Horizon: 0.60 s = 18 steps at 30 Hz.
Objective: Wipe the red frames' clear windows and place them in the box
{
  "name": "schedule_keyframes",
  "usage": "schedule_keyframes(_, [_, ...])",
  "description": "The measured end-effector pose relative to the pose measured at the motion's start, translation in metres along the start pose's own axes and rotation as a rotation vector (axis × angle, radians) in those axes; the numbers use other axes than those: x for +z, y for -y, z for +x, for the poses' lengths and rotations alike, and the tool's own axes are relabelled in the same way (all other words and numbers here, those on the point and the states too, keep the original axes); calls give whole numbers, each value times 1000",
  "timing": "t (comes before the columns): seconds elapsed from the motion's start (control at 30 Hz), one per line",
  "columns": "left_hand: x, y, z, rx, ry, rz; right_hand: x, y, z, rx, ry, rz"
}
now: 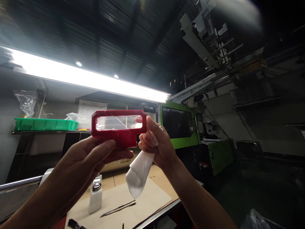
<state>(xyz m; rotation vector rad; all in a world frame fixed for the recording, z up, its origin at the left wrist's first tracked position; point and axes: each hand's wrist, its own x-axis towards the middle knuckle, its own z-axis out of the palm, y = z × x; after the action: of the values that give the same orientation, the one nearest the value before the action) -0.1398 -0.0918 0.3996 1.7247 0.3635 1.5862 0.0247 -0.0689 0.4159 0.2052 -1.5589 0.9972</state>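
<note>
A red plastic frame (119, 139) with a long clear window is held up in front of me, under the bright lamp. My left hand (95, 156) grips its lower left edge, thumb in front and fingers behind. At its right end, my right hand (159, 140) has the thumb and fingers closed around a white cloth (140, 173), which hangs down from the palm. That hand's fingertips touch or lie very close to the frame's right edge; some of them are hidden behind it.
Below, cardboard (128, 210) covers the bench, bearing a thin pointed tool (118, 208), a white bottle with a metal cap (95, 198) and a black brush (75, 224). A green bin (45, 124) sits on the shelf. A green machine (181, 124) stands behind, right.
</note>
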Motion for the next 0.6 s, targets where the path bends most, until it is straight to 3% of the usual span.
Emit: schedule_keyframes(0.6, [-2, 4, 1, -48, 14, -63, 0, -5, 0, 61, 88, 112])
